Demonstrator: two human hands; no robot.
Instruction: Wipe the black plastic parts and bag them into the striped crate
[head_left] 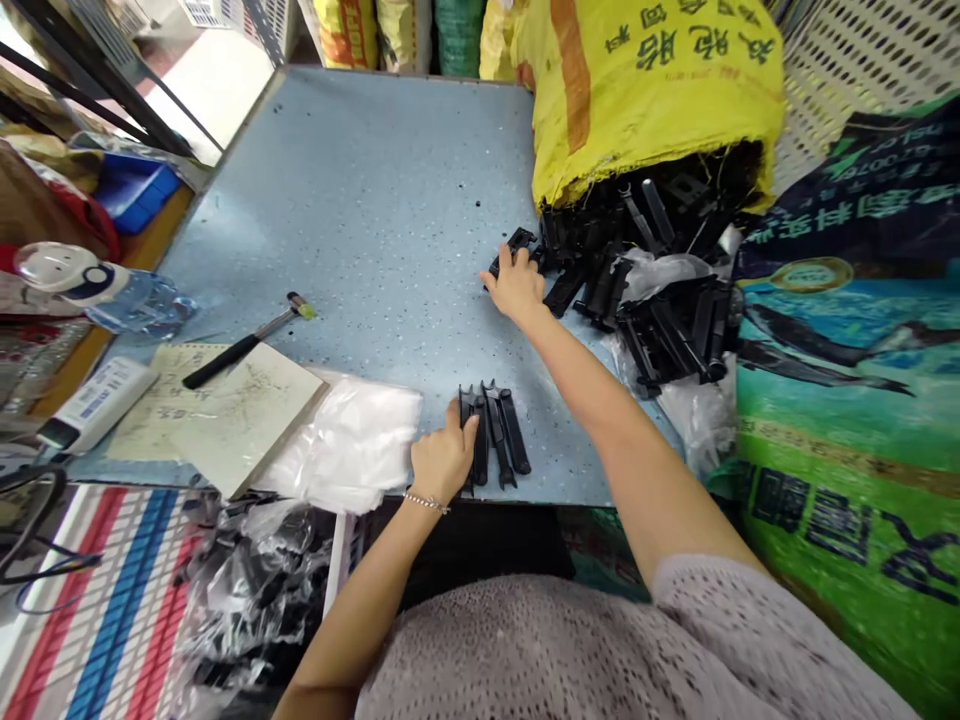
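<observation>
Several long black plastic parts (514, 432) with forked ends lie side by side near the table's front edge. My left hand (442, 460) is closed at the left end of this row, thumb and fingers against the leftmost part (479, 445). Further forward, my right hand (519, 285) reaches over a black plastic piece (520, 238) at the left edge of a loose pile. Its fingertips touch that piece, with thumb and fingers apart. The pile of black parts (600, 285) spills from the mouth of a yellow woven sack (660, 90).
To the left are a small hammer (225, 360), a square pad (247, 415), white plastic bags (360, 430), a white bottle (105, 400) and a clear drink bottle (142, 300). A green-and-blue sack (847, 400) stands at the right. The blue speckled table (360, 200) extends forward.
</observation>
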